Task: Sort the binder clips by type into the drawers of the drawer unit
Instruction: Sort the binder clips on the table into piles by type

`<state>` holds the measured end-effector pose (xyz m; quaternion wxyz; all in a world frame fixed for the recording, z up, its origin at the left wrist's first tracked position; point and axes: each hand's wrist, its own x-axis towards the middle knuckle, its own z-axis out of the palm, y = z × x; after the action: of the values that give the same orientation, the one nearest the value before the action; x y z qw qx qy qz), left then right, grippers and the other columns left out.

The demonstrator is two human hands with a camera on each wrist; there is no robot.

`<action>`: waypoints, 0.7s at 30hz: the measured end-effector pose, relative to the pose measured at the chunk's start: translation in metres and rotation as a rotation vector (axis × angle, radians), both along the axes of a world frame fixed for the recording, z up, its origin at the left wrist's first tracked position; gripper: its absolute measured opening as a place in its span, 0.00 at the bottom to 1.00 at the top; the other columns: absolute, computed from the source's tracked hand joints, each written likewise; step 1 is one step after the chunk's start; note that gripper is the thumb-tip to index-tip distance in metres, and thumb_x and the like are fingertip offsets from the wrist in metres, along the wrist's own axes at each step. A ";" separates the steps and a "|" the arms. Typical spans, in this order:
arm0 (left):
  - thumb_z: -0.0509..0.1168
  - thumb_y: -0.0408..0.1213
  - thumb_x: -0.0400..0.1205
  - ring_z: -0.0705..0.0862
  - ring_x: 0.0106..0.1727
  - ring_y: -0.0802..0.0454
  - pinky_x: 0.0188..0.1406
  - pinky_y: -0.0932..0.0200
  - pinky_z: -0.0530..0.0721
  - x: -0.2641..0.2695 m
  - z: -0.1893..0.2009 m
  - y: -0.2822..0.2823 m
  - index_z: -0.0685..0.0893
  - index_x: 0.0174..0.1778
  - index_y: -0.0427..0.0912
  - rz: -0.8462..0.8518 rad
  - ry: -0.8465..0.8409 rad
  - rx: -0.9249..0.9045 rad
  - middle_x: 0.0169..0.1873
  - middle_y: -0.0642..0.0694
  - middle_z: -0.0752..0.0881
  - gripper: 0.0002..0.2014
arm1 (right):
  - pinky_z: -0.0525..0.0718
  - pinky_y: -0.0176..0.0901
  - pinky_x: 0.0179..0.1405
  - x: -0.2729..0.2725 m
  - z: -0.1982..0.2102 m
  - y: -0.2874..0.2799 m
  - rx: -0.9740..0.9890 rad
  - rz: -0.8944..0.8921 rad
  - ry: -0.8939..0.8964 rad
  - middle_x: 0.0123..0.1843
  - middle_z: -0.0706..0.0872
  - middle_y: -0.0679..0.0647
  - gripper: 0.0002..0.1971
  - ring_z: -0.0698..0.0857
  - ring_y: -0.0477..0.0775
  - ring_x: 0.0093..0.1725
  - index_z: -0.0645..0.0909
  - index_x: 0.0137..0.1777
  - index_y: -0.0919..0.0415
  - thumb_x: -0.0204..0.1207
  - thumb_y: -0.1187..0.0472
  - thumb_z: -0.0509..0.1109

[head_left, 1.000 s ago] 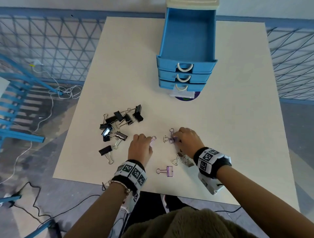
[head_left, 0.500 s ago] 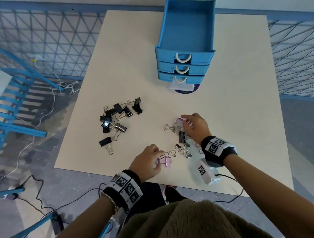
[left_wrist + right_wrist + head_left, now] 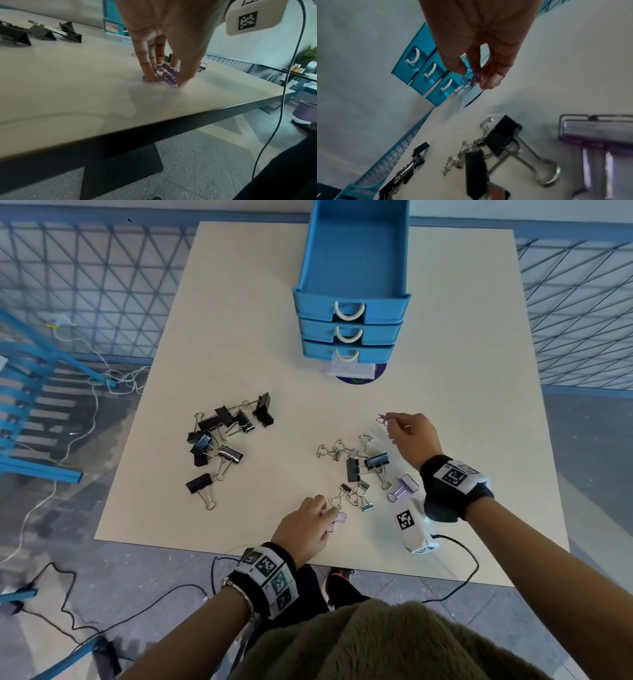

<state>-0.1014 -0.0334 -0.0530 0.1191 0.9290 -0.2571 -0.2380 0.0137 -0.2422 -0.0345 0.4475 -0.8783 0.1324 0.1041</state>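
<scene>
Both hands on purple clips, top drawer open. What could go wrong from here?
1. The right hand pinches its purple clip only by the thin wire handle; it may slip on the way to the open top drawer.
2. The left hand gathers purple clips near the table edge; one could slide off.
3. The mixed pile holds black, silver and purple clips with handles overlapping; lifting one may drag another along.

We look along our left hand (image 3: pixel 168 31) as it reaches down to the table (image 3: pixel 68 94). Our fingers (image 3: pixel 147 65) and thumb close around a purple binder clip (image 3: pixel 167 75) lying on the surface. To the far left lie black binder clips (image 3: pixel 42 33). Behind the hand stands the blue drawer unit (image 3: pixel 113 25).
</scene>
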 end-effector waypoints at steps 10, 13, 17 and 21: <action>0.64 0.34 0.77 0.78 0.60 0.44 0.43 0.50 0.84 0.012 0.003 -0.010 0.78 0.63 0.40 0.223 0.046 -0.113 0.58 0.42 0.81 0.17 | 0.72 0.15 0.41 -0.027 -0.010 -0.057 -0.105 -0.120 -0.070 0.55 0.80 0.69 0.13 0.80 0.55 0.43 0.84 0.57 0.67 0.74 0.69 0.67; 0.65 0.37 0.78 0.78 0.58 0.45 0.48 0.47 0.85 0.032 0.017 -0.024 0.79 0.63 0.41 0.252 -0.004 -0.188 0.57 0.42 0.82 0.17 | 0.77 0.33 0.49 -0.035 -0.014 -0.069 -0.100 -0.171 -0.078 0.54 0.78 0.68 0.13 0.85 0.65 0.48 0.83 0.58 0.69 0.74 0.71 0.67; 0.64 0.39 0.79 0.75 0.63 0.47 0.57 0.50 0.81 0.073 0.028 -0.066 0.75 0.67 0.43 0.232 -0.004 -0.212 0.62 0.45 0.78 0.19 | 0.79 0.43 0.49 -0.044 -0.022 -0.083 -0.170 -0.189 -0.077 0.57 0.79 0.69 0.13 0.86 0.67 0.49 0.83 0.58 0.68 0.75 0.69 0.67; 0.63 0.36 0.79 0.74 0.64 0.44 0.55 0.46 0.81 0.107 0.029 -0.120 0.75 0.65 0.41 0.137 0.013 -0.212 0.62 0.42 0.79 0.18 | 0.82 0.51 0.49 -0.049 -0.028 -0.093 -0.304 -0.125 -0.012 0.57 0.80 0.65 0.12 0.85 0.66 0.48 0.84 0.59 0.63 0.76 0.64 0.66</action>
<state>0.0053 -0.1536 -0.0235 0.2344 0.9250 -0.2159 -0.2068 -0.0356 -0.3351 -0.0624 0.3157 -0.9266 0.1985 0.0494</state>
